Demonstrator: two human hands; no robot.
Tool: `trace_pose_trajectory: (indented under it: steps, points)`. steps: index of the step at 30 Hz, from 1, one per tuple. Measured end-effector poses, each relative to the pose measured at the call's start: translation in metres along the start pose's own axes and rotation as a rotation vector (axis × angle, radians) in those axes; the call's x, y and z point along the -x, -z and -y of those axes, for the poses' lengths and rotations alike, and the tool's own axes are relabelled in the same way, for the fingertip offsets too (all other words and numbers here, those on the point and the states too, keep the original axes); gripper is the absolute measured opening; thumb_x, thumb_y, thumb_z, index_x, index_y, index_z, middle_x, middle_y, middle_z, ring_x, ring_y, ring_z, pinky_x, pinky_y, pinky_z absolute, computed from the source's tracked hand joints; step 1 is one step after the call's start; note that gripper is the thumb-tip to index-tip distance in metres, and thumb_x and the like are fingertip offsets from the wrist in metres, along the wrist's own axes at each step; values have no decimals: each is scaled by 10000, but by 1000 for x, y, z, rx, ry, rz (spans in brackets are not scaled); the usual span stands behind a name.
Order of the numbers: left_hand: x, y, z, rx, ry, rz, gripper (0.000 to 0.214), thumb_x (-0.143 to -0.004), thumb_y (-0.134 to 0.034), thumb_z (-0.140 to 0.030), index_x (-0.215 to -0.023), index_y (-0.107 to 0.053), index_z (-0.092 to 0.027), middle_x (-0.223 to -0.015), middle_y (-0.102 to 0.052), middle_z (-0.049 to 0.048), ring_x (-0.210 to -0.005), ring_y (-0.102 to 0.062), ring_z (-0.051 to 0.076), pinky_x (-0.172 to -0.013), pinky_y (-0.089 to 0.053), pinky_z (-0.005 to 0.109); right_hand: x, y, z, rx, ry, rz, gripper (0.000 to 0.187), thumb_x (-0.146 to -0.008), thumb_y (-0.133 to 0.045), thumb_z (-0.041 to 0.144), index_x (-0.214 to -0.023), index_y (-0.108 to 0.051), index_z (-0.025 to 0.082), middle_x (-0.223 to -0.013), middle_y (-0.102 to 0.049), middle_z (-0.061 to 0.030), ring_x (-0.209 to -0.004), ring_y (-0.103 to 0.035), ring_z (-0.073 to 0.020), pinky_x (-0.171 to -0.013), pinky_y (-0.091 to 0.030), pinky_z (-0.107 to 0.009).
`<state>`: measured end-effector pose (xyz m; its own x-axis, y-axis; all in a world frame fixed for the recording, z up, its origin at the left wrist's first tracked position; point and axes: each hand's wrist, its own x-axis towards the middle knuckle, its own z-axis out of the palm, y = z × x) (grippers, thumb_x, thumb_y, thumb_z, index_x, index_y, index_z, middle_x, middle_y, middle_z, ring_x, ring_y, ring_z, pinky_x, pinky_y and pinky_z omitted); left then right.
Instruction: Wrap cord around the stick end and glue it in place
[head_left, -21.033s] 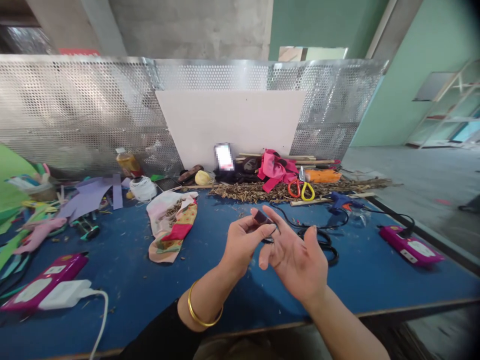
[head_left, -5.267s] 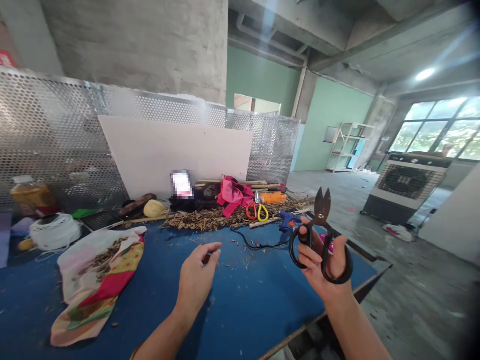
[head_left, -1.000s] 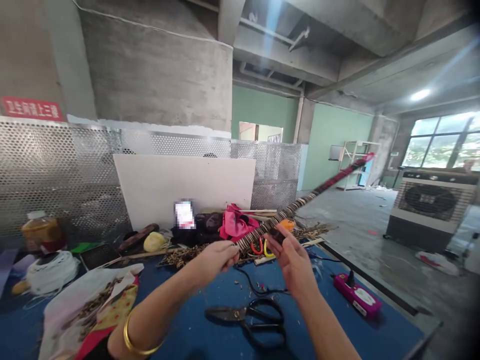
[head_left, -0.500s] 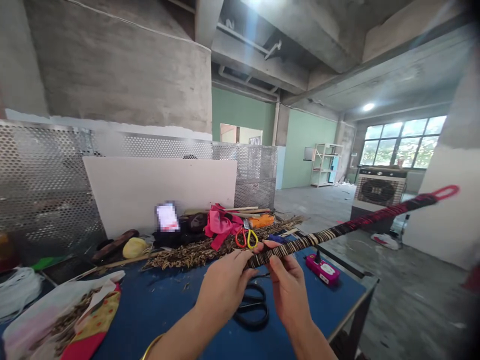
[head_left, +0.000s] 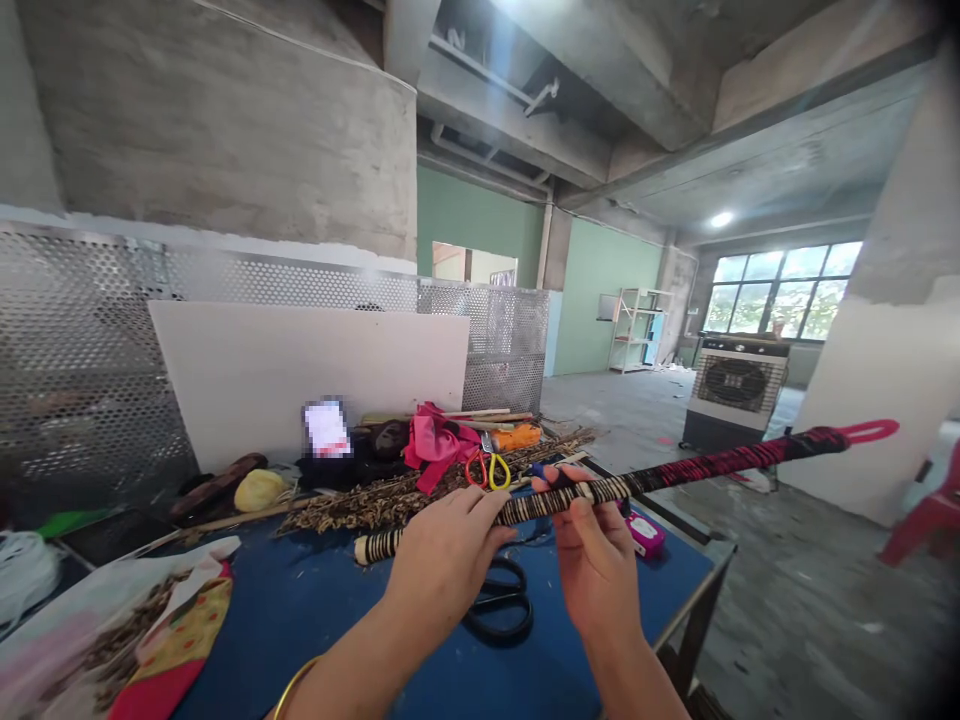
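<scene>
A long stick wrapped in cord (head_left: 697, 473) slants up to the right above the table. Black and cream bands cover its near part, black and red its far part, and a red loop sticks out at the tip. My left hand (head_left: 448, 545) is closed over it near the cream end. Farther along, my right hand (head_left: 592, 555) grips it from below, thumb on the near side. Below and between the hands lie black-handled scissors (head_left: 504, 610) on the blue table (head_left: 322, 620). Scissors with red and yellow handles (head_left: 489, 468) lie behind the stick.
Dried plant stalks (head_left: 367, 503), pink cloth (head_left: 439, 445) and a lit phone (head_left: 327, 430) line the table's back. A magenta box (head_left: 646, 535) sits near the right edge. Plant bits fill a bag (head_left: 142, 630) at left. An air cooler (head_left: 735, 390) stands beyond.
My right hand has slid right along the stick, away from my left hand. The stick's cream end now shows left of my left hand, and the stick lies flatter. The view has shifted slightly.
</scene>
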<state>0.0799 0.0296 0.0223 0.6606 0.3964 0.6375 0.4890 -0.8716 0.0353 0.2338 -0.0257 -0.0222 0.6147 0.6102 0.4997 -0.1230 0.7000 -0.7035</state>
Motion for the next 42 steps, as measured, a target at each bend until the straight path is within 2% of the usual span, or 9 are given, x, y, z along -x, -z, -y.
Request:
trace_pose_trajectory:
  steps: [4,8,11,22,25,28,32,36,42]
  points:
    - [-1,3,9,-77,6,-114,173,-875,-575,-254,-1037,-628,-230,-900,-686,35,-786,-636,206,-661,-501,317,6,17,0,601,134,-101,355,-805,-645,441,-1052,-663,186,-917,-725,-90,-822,-691,-225,-754,-543,-351]
    - [-2,4,18,-144,7,-198,162,-890,-553,-282,-1020,-631,-226,-882,-689,39,-764,-632,205,-634,-489,314,12,38,6,1029,555,-361,435,-873,-571,371,-1231,-595,127,-773,-722,-108,-536,-647,-176,-512,-481,-266]
    - [-2,3,20,-134,-19,-191,160,-897,-540,-276,-1023,-626,-228,-881,-688,31,-763,-631,204,-623,-482,311,10,39,14,1288,612,-266,520,-891,-552,358,-1352,-509,122,-556,-656,-36,-377,-549,-142,-385,-386,-232]
    - [-3,2,24,-139,-15,-181,174,-903,-519,-287,-1023,-636,-240,-895,-700,36,-786,-650,212,-628,-493,308,11,40,15,1273,710,-258,537,-905,-545,286,-1404,-438,121,-642,-708,-59,-460,-631,-160,-410,-438,-224]
    - [-3,2,26,-147,-27,-181,193,-902,-505,-290,-1021,-649,-238,-882,-703,45,-768,-650,211,-635,-499,317,12,47,20,1253,741,-178,458,-898,-566,243,-1350,-507,196,-747,-736,-55,-545,-667,-171,-527,-517,-255]
    - [-5,4,32,-151,-57,-137,196,-888,-526,-290,-1017,-660,-227,-870,-704,44,-748,-648,211,-619,-494,321,5,59,32,1342,972,-230,512,-873,-610,235,-1369,-483,224,-1028,-719,-122,-865,-694,-248,-824,-532,-398]
    - [-8,14,45,-164,-130,2,176,-873,-561,-279,-1003,-668,-226,-877,-706,32,-774,-648,205,-644,-486,309,-20,88,47,1704,1081,-3,619,-844,-623,431,-1384,-469,168,-1179,-637,-184,-1145,-566,-356,-1010,-374,-550]
    - [-7,26,61,-136,-156,62,199,-883,-550,-293,-1021,-677,-228,-909,-713,37,-806,-646,197,-700,-484,311,-30,123,47,1785,1020,319,566,-883,-542,486,-1348,-508,165,-848,-672,-93,-888,-640,-257,-888,-467,-421]
    - [-8,25,69,-149,-199,104,207,-884,-556,-300,-1042,-683,-256,-832,-700,21,-744,-613,181,-656,-458,297,-15,148,34,1757,1003,393,364,-921,-534,353,-1226,-609,170,-672,-583,-30,-720,-609,-192,-754,-480,-325]
